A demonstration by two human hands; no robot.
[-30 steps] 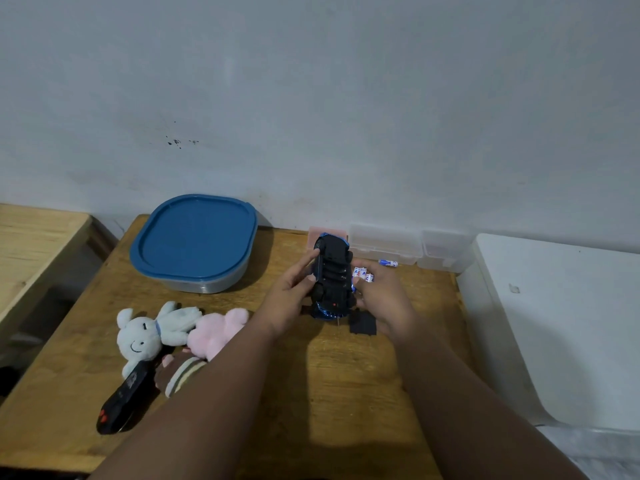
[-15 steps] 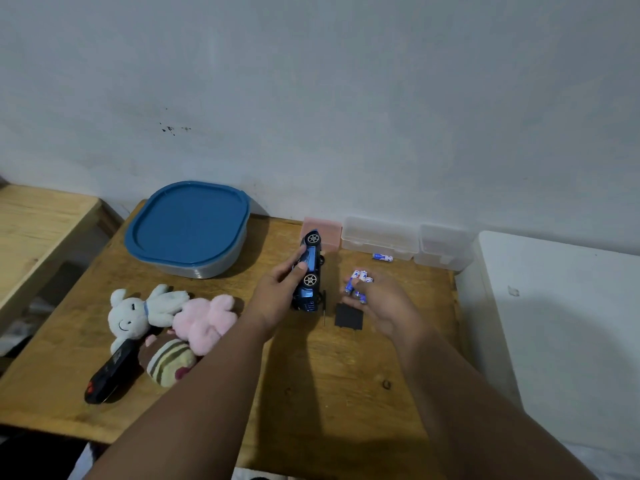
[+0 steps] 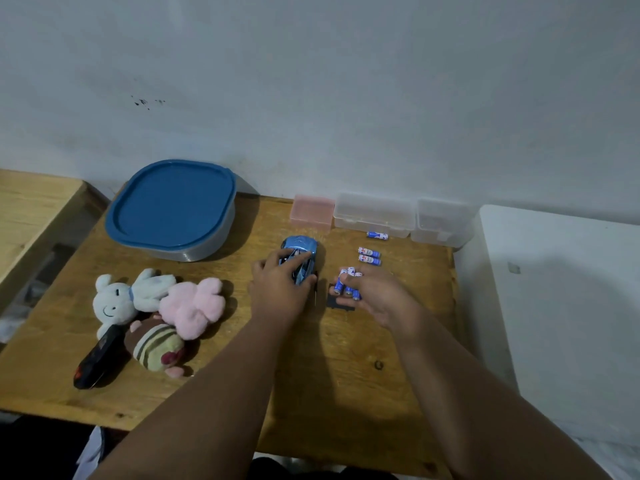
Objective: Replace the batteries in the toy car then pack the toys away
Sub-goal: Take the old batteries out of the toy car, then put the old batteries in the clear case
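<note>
blue toy car (image 3: 300,259) | under left hand (image 3: 277,289) | on table (image 3: 346,358)

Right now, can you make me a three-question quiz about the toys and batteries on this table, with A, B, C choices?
1. Where is the toy car?
A. in the blue-lidded tub
B. on the table under the left hand
C. on the white cabinet

2. How many stuffed toys lie on the table?
A. one
B. three
C. five

3. What is the right hand doing?
A. holding batteries
B. resting empty
C. gripping the remote

Answers:
1 B, the left hand covers the car on the wood.
2 B, white bunny, pink plush and striped plush.
3 A, batteries sit between its fingers.
</note>
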